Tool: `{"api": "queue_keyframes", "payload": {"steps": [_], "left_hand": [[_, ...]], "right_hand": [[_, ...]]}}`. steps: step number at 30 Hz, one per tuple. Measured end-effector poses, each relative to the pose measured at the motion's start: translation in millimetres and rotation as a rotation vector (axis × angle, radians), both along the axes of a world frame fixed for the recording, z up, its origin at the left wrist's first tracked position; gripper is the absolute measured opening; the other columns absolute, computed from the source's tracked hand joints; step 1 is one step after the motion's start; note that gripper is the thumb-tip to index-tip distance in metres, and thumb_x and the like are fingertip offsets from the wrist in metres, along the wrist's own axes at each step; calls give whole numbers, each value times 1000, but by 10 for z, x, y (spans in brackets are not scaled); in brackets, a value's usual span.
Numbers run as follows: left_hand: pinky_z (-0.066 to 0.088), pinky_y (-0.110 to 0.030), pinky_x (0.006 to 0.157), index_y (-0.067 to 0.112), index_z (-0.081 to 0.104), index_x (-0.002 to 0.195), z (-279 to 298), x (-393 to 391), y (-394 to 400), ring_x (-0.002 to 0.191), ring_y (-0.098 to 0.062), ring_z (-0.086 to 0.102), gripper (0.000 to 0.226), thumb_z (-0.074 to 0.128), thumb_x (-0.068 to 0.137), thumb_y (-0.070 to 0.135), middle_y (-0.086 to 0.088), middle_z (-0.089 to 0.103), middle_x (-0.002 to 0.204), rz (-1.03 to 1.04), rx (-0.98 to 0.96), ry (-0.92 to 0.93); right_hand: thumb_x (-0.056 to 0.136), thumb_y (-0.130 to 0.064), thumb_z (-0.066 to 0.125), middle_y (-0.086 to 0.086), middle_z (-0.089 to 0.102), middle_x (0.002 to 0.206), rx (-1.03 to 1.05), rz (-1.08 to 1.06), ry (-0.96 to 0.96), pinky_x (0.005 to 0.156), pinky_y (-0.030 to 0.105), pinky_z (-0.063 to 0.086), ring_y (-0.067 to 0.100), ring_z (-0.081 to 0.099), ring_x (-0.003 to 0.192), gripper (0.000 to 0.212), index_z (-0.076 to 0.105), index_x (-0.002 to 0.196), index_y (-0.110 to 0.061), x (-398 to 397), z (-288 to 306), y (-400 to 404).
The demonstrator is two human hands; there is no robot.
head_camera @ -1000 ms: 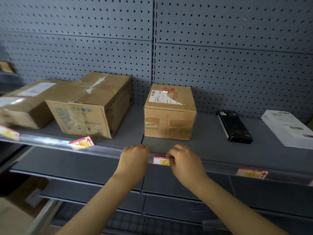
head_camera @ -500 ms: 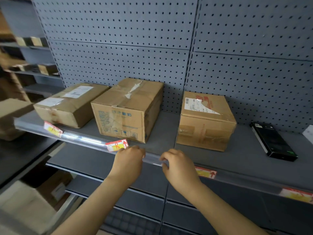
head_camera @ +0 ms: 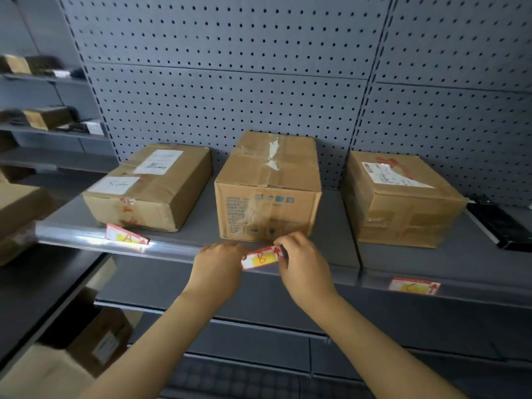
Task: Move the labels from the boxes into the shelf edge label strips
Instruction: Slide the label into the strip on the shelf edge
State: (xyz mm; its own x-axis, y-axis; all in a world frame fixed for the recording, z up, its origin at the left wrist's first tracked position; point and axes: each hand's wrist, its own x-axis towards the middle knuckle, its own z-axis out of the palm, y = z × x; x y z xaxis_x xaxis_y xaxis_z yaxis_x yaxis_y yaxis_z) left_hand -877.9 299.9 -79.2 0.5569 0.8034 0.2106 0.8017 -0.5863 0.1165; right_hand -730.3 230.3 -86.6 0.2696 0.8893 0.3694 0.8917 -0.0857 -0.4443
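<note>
our hands have slid left along the shelf edge strip (head_camera: 172, 249); now left hand (head_camera: 218, 266) and right hand (head_camera: 302, 263) pinch the b label (head_camera: 260, 257) with curled fingers below the middle box (head_camera: 267, 191).

Boxes: the left box (head_camera: 149, 187), middle box (head_camera: 267, 188) and right box (head_camera: 400, 197) are matt brown cardboard; creased, with glossy clear tape; white paper stickers on top
Label B (head_camera: 261, 257): thin paper, red, white and yellow, slightly shiny
Label strip (head_camera: 86, 240): clear glossy plastic, catching a bright glare
Shelf (head_camera: 339, 240): smooth matt grey painted metal
Back panel (head_camera: 230, 82): matt grey perforated sheet
Black device (head_camera: 501, 226): glossy black face
</note>
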Motion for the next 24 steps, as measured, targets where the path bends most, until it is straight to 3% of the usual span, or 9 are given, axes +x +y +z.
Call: {"api": "queue_keyframes", "payload": {"steps": [3,7,12,15,19,21,24], "left_hand": [[49,-27,53,19,72,70,-11,-31,46,61,-27,68,22,78,57,2,-3,73,71,-16,19,28],[49,-32,73,15,69,95,-50,-43,73,89,-28,66,21,60,79,5,-5,71,100,-15,12,-7],[50,-33,77,16,66,102,-106,-76,152,96,-26,63,22,58,84,7,-3,66,108,-18,25,-2],[52,-35,70,13,70,93,-146,-73,169,88,-29,65,20,63,78,2,-7,69,98,-55,54,-57],[49,-27,42,18,70,61,-183,-47,255,54,-24,64,28,84,44,0,-1,66,62,-99,43,-7],[48,-25,39,20,68,56,-222,-41,297,50,-22,63,32,87,36,3,1,65,57,-126,47,-5],[45,-25,36,20,66,55,-257,-46,306,48,-22,62,37,87,29,3,1,62,56,-170,51,-1]], "right_hand": [[92,-8,54,5,58,113,-10,-9,-7,78,40,52,25,55,105,25,62,115,-14,-19,-30,48],[92,-8,55,6,59,100,6,7,-21,71,39,52,25,58,92,12,65,98,-9,-24,-63,78],[88,-3,60,8,58,92,43,-1,-74,62,39,51,26,58,83,7,66,88,-6,-81,-89,97],[86,-5,62,6,61,89,24,-47,-134,57,37,50,25,58,86,6,68,85,-8,-81,-108,92],[79,-3,69,6,59,84,29,-109,-162,50,32,46,25,59,81,5,70,77,-7,-88,-129,114],[75,0,74,5,59,79,47,-124,-183,47,27,40,24,60,75,8,70,73,-7,-110,-160,108],[74,-2,76,2,63,77,30,-149,-167,46,27,45,22,62,72,11,71,75,-12,-147,-202,64]]}}
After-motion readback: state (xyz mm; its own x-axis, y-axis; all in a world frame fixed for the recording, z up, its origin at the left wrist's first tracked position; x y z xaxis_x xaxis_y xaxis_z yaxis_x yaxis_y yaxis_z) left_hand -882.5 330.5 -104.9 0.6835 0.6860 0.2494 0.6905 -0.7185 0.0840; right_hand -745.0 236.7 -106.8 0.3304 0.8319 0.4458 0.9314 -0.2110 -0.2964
